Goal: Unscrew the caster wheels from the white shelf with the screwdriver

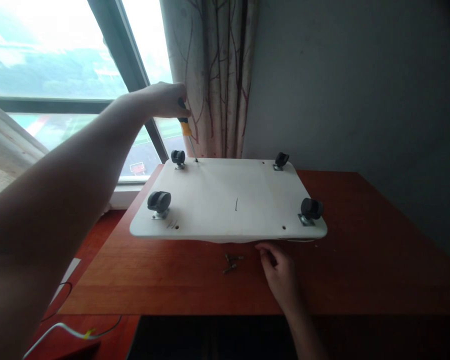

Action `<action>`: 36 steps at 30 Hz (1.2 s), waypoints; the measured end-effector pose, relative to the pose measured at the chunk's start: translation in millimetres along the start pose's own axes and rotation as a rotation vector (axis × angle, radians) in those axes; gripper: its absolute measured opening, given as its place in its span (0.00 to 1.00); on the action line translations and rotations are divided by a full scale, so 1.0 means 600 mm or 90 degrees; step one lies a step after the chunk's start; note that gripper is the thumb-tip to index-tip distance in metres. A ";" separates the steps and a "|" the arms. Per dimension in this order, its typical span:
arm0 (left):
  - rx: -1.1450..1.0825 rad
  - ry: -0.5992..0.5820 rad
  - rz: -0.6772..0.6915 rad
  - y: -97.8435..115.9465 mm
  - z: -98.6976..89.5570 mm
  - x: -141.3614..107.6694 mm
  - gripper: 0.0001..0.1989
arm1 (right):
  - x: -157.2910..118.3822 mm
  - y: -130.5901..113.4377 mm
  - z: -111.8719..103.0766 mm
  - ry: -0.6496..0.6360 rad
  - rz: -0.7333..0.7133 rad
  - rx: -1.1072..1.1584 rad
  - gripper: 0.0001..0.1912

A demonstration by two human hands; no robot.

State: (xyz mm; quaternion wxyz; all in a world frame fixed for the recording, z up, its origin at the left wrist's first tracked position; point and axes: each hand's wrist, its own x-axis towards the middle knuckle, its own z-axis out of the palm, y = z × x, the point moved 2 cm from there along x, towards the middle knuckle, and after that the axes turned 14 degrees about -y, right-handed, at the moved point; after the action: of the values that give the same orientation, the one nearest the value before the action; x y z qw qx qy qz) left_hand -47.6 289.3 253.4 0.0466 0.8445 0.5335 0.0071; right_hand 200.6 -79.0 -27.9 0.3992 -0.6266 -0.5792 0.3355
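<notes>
Four dark twin-wheel casters (159, 201) stand wheels-up on a white board (217, 195), one near each rounded corner, each on a small metal plate. The board lies flat on a reddish-brown wooden bench (363, 245), towards its far side. The person's left hand (175, 100), at the end of an arm stretched across from the left, is closed around the black-and-yellow handle of a screwdriver (186, 128). Its shaft slants down to a spot at the board's far edge, just right of the far left caster, where the tip meets a small dark fitting or hole. Three other dark holes show: one near the far right caster and two along the near edge. The right hand (281, 275) is low at the near edge, well apart from the left, with thumb and forefinger curled by the board's rim; whether it grips anything cannot be told. Left of it, a few small metal screws (230, 262) lie loose together on the bench. A short dark stroke marks the board's middle, and a scribble sits by the near left corner. Behind hangs a branch-patterned curtain (210, 75), between a window (52, 60) and a grey wall (345, 90).
</notes>
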 end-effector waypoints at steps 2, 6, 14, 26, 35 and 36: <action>-0.024 -0.034 0.032 -0.002 0.002 0.000 0.34 | 0.000 0.002 0.000 -0.003 0.002 -0.001 0.13; 0.027 0.027 0.002 -0.004 0.002 0.000 0.32 | -0.002 0.001 0.001 -0.004 0.001 -0.004 0.12; -0.019 0.042 -0.014 0.015 0.008 -0.006 0.27 | -0.003 -0.006 -0.003 0.000 -0.004 -0.005 0.12; 0.127 0.102 -0.058 0.028 0.011 -0.023 0.27 | -0.002 -0.006 -0.001 -0.002 -0.009 -0.009 0.12; -0.020 0.048 0.070 0.018 0.005 -0.033 0.22 | -0.002 -0.006 -0.002 -0.006 0.005 -0.006 0.13; 0.030 0.073 0.065 0.017 0.005 -0.033 0.20 | -0.002 -0.006 -0.002 -0.006 0.004 -0.006 0.13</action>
State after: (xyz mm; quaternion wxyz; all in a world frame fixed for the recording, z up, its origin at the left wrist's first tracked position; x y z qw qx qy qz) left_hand -46.7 267.0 252.0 -0.0044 0.8695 0.4918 0.0455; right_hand 199.9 -80.2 -24.4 0.3924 -0.6287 -0.5807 0.3370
